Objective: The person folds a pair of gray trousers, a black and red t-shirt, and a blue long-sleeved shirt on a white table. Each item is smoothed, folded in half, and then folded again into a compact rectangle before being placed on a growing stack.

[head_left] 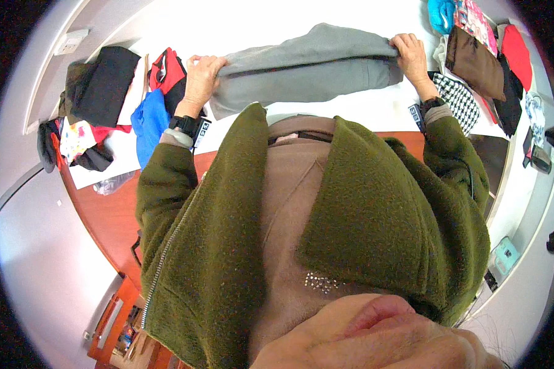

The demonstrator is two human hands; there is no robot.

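Observation:
A pair of grey trousers (308, 67), folded lengthwise, stretches sideways across the white table in front of me. My left hand (202, 79) grips its left end, fingers curled over the cloth. At the opposite end, my right hand (410, 56) pinches the upper corner, with the thumb hidden. A dark crease runs along the cloth between both hands, and the upper edge bulges near the middle. Each wrist wears a dark band.
Beside my left hand lie a blue garment (151, 126), a red and black garment (168, 69) and a folded black one (106, 85). To the right, a brown folded garment (476, 61) and a black-and-white checked cloth (457, 101) are piled with others. The white table (228, 24) borders a wall.

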